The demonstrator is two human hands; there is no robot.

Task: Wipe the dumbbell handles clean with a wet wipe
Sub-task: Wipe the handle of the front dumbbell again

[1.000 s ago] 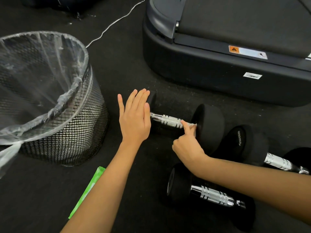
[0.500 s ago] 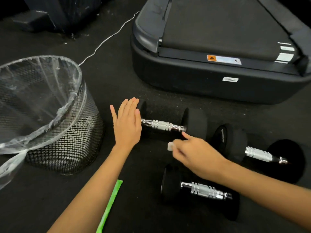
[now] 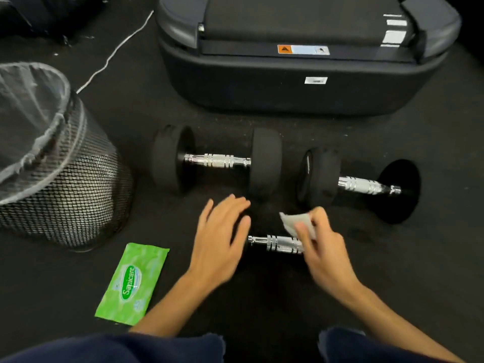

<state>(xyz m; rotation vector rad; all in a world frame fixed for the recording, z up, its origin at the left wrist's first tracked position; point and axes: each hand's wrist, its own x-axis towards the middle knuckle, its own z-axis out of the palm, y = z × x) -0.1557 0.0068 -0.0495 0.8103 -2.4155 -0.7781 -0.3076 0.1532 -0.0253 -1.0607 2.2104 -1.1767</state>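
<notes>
The right hand (image 3: pixel 323 247) pinches a small folded white wet wipe (image 3: pixel 297 223) between thumb and fingers, holding it just above the right part of the chrome handle (image 3: pixel 277 243) of the nearest dumbbell; whether the wipe touches the metal cannot be told. The left hand (image 3: pixel 222 231) is released, fingers straight and slightly spread, lying over the left end of that same dumbbell, so its black left weight is hidden. Both hands are motion-blurred.

Two more dumbbells lie on the dark floor (image 3: pixel 162 106) farther from the person. The middle dumbbell (image 3: pixel 217 161) lies crosswise, its ribbed chrome handle bare between two black round weights. The right dumbbell (image 3: pixel 358 186) lies just beside it, angled, with faint writing on its left weight too small to read.

Near the person's left forearm lies a green wipes pack (image 3: pixel 132 285), flat on the floor, with "Sanicare" in white letters on a dark green oval; smaller print below is illegible. Toward the left edge of the floor in view stands a black mesh waste bin (image 3: pixel 65 195) lined with a clear plastic bag.

At the far side sits the dark end of a treadmill (image 3: pixel 288 85), carrying a sticker with an orange warning triangle (image 3: pixel 285 49) beside a pale panel, and a small white label lower down, both unreadable. A white cord (image 3: pixel 115 52) runs across the floor behind the bin. Dark blue trouser knees (image 3: pixel 157 347) fill the bottom of the view.
</notes>
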